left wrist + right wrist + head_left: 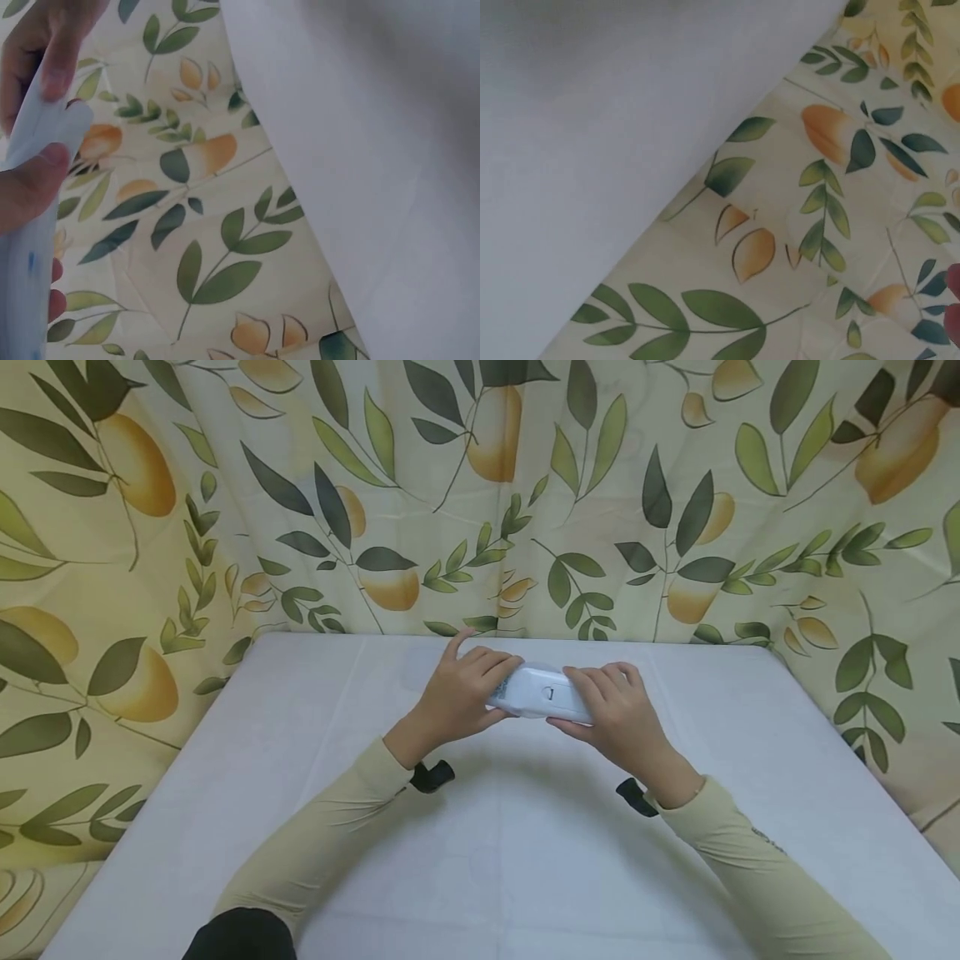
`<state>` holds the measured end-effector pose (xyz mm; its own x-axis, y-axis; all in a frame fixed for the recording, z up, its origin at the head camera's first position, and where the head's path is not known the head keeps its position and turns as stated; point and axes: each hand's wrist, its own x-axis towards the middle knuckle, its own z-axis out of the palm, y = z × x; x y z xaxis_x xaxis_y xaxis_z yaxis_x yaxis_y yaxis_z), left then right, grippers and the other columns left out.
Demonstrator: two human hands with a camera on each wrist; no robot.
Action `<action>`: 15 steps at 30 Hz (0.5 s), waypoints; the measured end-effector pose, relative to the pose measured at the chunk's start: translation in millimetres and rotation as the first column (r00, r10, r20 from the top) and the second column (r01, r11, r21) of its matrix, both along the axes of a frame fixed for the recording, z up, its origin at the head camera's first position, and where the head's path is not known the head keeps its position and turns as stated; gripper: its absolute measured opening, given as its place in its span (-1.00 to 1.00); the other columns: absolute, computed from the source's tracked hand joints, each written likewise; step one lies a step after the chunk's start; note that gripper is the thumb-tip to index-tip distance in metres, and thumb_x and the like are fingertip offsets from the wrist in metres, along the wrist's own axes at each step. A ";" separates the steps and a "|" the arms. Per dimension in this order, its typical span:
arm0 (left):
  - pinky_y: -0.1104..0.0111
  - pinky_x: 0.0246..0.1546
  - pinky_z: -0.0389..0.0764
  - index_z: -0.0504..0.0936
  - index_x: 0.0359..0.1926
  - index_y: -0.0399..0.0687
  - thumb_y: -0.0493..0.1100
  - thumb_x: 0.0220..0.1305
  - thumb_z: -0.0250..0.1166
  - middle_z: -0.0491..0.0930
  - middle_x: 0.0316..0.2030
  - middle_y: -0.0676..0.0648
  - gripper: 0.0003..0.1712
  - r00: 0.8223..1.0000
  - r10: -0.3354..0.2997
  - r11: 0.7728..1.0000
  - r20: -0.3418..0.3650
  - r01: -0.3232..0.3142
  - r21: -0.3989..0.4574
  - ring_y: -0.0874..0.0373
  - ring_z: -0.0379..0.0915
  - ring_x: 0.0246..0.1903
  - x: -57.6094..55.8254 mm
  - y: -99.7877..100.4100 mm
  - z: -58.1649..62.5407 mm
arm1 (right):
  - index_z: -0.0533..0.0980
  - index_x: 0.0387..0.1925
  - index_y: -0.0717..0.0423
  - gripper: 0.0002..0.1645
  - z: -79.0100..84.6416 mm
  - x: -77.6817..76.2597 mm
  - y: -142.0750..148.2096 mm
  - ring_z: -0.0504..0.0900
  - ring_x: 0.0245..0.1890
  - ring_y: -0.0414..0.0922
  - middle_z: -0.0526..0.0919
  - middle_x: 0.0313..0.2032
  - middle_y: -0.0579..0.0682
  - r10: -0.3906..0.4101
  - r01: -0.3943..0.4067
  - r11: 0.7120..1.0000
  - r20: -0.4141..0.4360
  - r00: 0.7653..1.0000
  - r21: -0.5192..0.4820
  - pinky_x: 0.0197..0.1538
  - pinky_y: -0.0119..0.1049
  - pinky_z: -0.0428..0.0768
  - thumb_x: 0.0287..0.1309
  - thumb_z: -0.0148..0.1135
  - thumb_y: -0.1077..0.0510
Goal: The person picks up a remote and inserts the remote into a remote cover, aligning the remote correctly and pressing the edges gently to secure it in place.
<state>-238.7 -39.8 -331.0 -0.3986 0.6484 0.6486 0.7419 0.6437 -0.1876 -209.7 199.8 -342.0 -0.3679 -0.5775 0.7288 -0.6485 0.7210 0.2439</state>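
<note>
Both hands hold a white oblong object (pixel 542 692) with rounded edges and a small dark mark on its face, raised over the far part of the table. My left hand (pixel 468 685) grips its left end, thumb below and fingers over the top. The right hand (pixel 615 706) grips the other end in the same way. In the left wrist view, the object (pixel 26 262) shows blue marks near the left thumb (pixel 34 184), with the right hand (pixel 56 45) above. Only red-lit fingertips (pixel 952 300) show at the right wrist view's edge. What the object is, I cannot tell.
A white-covered table (pixel 480 860) spreads beneath both arms, its far edge against a curtain (pixel 577 527) printed with leaves and fruit. Black wrist cameras (pixel 433 776) hang under the sleeves. A dark rounded shape (pixel 240 935) sits at the lower left.
</note>
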 end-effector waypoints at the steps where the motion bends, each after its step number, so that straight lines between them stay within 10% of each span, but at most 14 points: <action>1: -0.04 0.26 0.26 0.58 0.03 -0.05 0.12 -0.11 0.48 0.66 -0.08 0.00 -0.34 1.000 0.011 1.000 -0.006 -0.011 -0.001 0.11 0.56 -0.05 -0.5 -1.2 0.2 | 0.46 -0.05 0.36 -0.23 1.0 0.2 -0.6 0.59 -0.34 0.13 0.63 -0.28 0.26 -0.010 0.010 1.000 0.007 1.000 0.021 -0.17 0.07 0.48 -0.20 0.46 -0.11; 8: -0.04 0.26 0.24 0.54 0.09 -0.05 0.04 -0.06 0.46 0.59 0.01 -0.03 -0.35 0.994 0.066 0.997 -0.089 -0.062 0.048 0.06 0.45 0.06 -4.6 -3.6 1.3 | 0.46 -0.10 0.41 -0.18 4.7 -2.0 -3.6 0.64 -0.34 0.11 0.64 -0.31 0.27 -0.064 0.064 0.995 -0.009 0.998 0.072 -0.33 -0.03 0.57 -0.35 0.56 -0.05; 15: -0.03 0.23 0.27 0.48 0.08 -0.16 -0.13 0.00 0.42 0.41 0.07 -0.19 -0.42 0.973 0.140 0.947 -0.181 -0.078 0.311 -0.07 0.31 0.09 -3.8 -3.1 -1.8 | 0.44 -0.11 0.42 -0.21 9.0 -2.9 -5.1 0.63 -0.37 0.13 0.63 -0.32 0.29 -0.179 0.177 0.980 -0.015 0.984 -0.089 -0.36 -0.04 0.53 -0.31 0.55 -0.03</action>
<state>-242.5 -42.9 -332.8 -0.2991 0.3708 0.8792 0.6314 0.7678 -0.1090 -212.6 194.7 -333.0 -0.4421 -0.4387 0.7824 -0.5033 0.8433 0.1885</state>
